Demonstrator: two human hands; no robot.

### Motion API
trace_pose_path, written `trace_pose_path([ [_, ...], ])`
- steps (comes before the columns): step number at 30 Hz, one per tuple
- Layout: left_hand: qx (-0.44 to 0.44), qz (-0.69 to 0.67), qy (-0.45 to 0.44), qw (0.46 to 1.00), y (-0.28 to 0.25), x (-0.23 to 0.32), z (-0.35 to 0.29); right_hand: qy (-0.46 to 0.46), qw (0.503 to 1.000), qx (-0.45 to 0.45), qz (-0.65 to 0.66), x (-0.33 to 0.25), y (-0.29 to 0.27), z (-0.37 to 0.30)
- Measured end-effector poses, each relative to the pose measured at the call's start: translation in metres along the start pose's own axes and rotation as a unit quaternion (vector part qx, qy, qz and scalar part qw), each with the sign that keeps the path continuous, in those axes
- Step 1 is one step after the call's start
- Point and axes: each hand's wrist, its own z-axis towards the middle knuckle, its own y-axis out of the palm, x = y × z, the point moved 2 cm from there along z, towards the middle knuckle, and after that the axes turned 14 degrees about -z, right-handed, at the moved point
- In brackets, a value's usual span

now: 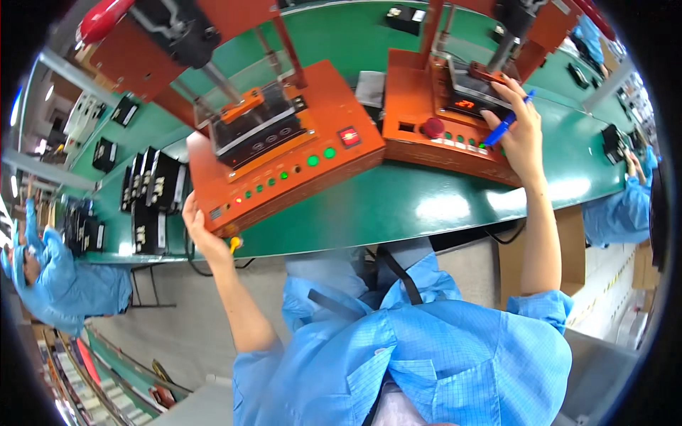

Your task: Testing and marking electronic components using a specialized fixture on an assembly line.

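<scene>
My right hand (523, 135) has a blue pen (501, 130) tucked in it, while its fingertips touch a black device (469, 103) with a lit red display. That device sits in the right orange test fixture (412, 92). At the lower left corner of the left orange test fixture (305, 181), my left hand (206, 238) rests its stretched fingers against the side. A second black device (259, 135) lies in this left fixture, under a clear plate and a pressed-down rod. Green lights and a red lit switch (349, 137) show on its front panel.
Several black devices (167, 181) stand stacked on the green table (341, 213) at the left. More lie along the far side. Co-workers in blue sit at the left (64, 277) and right (618, 213). A cardboard box (543, 255) stands below the table's right edge.
</scene>
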Motion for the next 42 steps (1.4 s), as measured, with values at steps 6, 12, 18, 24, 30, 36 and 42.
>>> trace_pose_path([
  [6, -0.012, -0.017, -0.016, 1.000, 0.007, 0.002, 0.001, 0.026, 1.000, 0.002, -0.015, -0.001, -0.003, -0.002],
  [12, -0.050, 0.317, 0.158, 0.934, 0.011, 0.042, 0.002, 0.004, 0.996, 0.029, 0.088, 0.003, 0.004, -0.002],
  [18, -0.183, 0.294, 0.024, 0.938, 0.087, 0.063, 0.019, 0.025, 0.998, -0.003, 0.058, 0.012, 0.005, -0.008],
  [24, -0.205, 0.350, 0.043, 0.913, 0.109, 0.056, 0.034, 0.022, 1.000, -0.006, 0.016, 0.003, 0.009, -0.005],
  [30, -0.195, 0.359, 0.038, 0.912, 0.113, 0.053, 0.032, 0.033, 0.999, -0.008, 0.004, 0.007, 0.010, -0.006],
  [36, -0.193, 0.367, 0.084, 0.906, 0.118, 0.054, 0.031, 0.040, 0.997, -0.006, 0.071, 0.015, 0.007, -0.009],
  [42, -0.171, 0.373, 0.096, 0.907, 0.113, 0.055, 0.033, 0.013, 0.999, 0.010, 0.040, -0.002, 0.004, -0.001],
])
